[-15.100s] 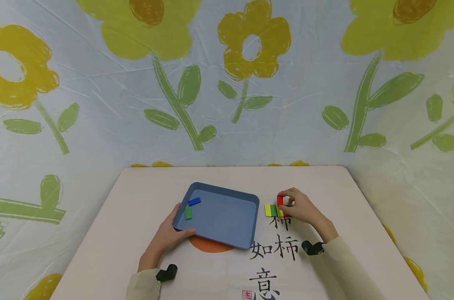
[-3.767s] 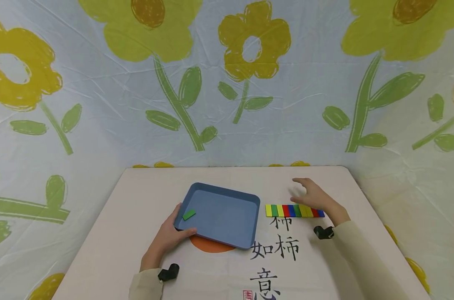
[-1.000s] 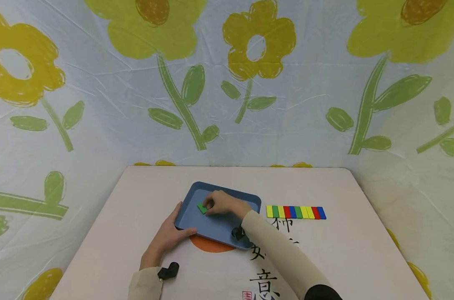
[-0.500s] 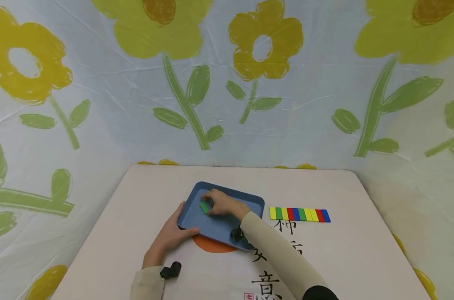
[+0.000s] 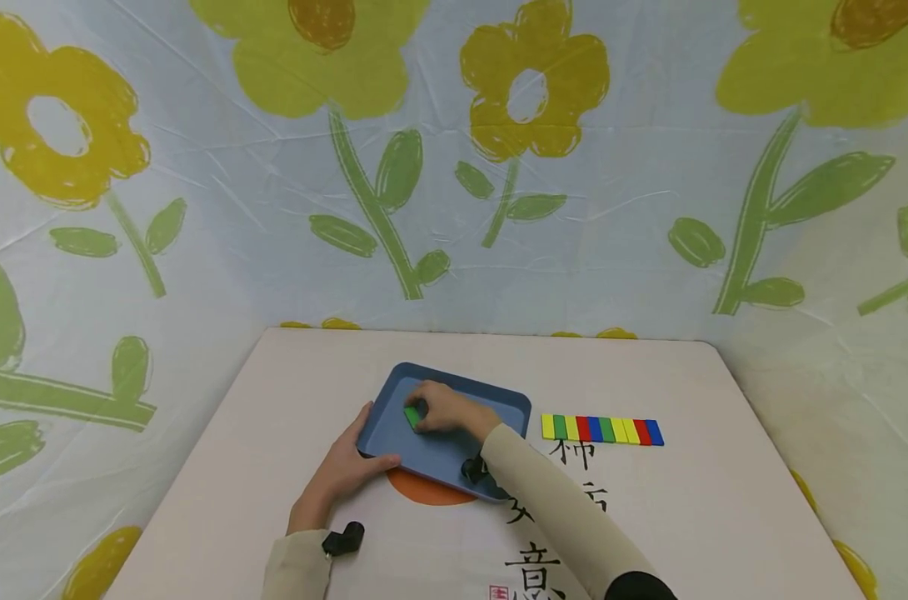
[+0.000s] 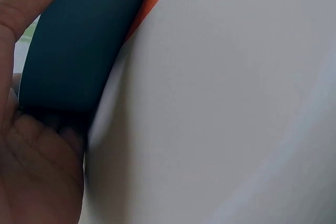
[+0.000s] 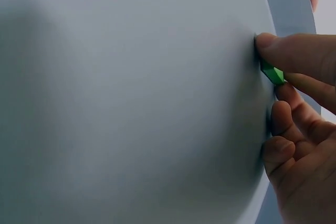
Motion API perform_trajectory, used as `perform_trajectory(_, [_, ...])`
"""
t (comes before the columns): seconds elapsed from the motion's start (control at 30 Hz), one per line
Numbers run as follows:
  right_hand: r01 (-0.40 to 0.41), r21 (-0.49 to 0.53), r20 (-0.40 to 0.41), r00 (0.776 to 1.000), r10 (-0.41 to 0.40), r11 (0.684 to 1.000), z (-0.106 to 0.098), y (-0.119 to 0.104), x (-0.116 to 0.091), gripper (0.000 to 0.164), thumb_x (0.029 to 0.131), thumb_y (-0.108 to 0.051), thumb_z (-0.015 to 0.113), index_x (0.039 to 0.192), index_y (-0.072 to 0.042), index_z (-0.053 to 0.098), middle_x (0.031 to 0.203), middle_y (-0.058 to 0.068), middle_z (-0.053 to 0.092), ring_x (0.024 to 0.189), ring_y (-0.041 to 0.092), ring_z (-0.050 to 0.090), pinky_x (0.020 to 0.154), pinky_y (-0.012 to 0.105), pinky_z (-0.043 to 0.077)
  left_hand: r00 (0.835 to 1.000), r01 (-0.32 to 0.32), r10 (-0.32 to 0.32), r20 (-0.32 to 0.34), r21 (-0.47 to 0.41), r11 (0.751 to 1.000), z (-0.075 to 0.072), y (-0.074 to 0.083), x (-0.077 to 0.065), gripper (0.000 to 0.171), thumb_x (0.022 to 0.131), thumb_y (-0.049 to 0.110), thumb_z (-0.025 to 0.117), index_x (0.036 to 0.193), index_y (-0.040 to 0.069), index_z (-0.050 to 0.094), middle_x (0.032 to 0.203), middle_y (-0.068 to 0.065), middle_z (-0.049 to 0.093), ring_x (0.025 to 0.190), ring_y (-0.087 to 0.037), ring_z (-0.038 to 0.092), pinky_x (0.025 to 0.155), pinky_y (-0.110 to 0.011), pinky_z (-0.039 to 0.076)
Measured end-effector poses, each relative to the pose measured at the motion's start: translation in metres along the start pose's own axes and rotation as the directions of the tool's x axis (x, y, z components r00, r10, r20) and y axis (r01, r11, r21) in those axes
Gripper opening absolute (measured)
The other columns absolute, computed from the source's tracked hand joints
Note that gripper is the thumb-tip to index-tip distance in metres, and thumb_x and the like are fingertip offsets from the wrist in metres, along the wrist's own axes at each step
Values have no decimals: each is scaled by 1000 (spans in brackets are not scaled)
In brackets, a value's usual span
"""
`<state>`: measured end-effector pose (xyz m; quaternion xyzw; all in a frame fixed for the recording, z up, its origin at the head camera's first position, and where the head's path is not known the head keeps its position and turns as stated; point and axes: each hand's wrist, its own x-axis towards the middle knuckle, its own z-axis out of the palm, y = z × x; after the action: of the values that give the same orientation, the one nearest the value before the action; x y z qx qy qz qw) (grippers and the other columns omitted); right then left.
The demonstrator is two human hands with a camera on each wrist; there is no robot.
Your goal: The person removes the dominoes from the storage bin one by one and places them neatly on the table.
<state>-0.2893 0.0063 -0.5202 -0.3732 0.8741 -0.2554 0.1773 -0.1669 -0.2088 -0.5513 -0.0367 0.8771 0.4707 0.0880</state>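
In the head view my left hand [image 5: 349, 462] grips the left corner of a shallow blue tray [image 5: 442, 457], its thumb over the near rim. The left wrist view shows the tray's outer wall [image 6: 73, 40] between thumb and fingers. Reaching across the tray, my right hand [image 5: 450, 408] pinches a small green domino block [image 5: 412, 417] close over the tray floor. From the right wrist, the green block [image 7: 273, 74] shows between thumb and fingertips, partly hidden by them. To the right of the tray lies a straight row of coloured domino blocks [image 5: 602, 430], edge to edge.
The pale table [image 5: 694, 517] carries printed black characters [image 5: 532, 567] and an orange round shape [image 5: 427, 490] partly under the tray. A flower-patterned cloth [image 5: 604, 250] stands behind and at both sides. My right forearm [image 5: 566, 508] crosses the tray's near right corner.
Over fifteen seconds the row grew rightward and a blue block left the tray. My right hand moved from the row to the tray and tilted up the green block. The left hand stayed.
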Motion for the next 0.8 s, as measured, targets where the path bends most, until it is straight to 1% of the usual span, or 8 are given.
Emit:
perform_trajectory(0.27, [1,2,-26,1000,-1,1000,2,8,-4,47,87,-21,82,131,-8,71,133,8,68,126,24,59,106,38,51,1000,1,-1,-3,10,1000,1,0,-1,117,81,54,84,168,24,11,171,-11,23,155,-41,26,122,-64,27])
perform_trajectory(0.4, [-10,25,-26,1000,11,1000,1,11,-7,48,88,-24,82,132,-9,70,133,7,68,127,24,60,106,39,51,1000,-6,6,-3,12,1000,1,-1,-2,117,81,54,84,168,23,11,172,-10,22,155,-41,26,122,-64,27])
perform_trajectory(0.57, [-22,68,-35,999,24,997,-3,13,-16,49,88,-26,82,131,-9,70,132,8,68,120,23,61,100,38,53,1000,-7,7,-5,16,1000,1,0,-2,118,80,55,84,168,24,11,171,-11,22,155,-42,26,121,-65,27])
perform_trajectory(0.63, [-36,90,-42,998,40,995,-5,15,-20,49,87,-27,83,131,-9,71,130,8,67,115,22,61,97,38,53,1000,-4,4,-4,14,1000,1,0,-2,118,80,56,84,167,24,11,171,-11,23,155,-42,26,122,-65,27])
perform_trajectory(0.8, [-67,126,-65,995,76,990,-12,20,-32,50,87,-28,83,132,-11,70,131,8,65,112,21,61,93,38,53,1000,1,-1,4,14,1000,1,1,-1,120,79,56,84,168,24,11,171,-12,23,155,-42,26,122,-65,26])
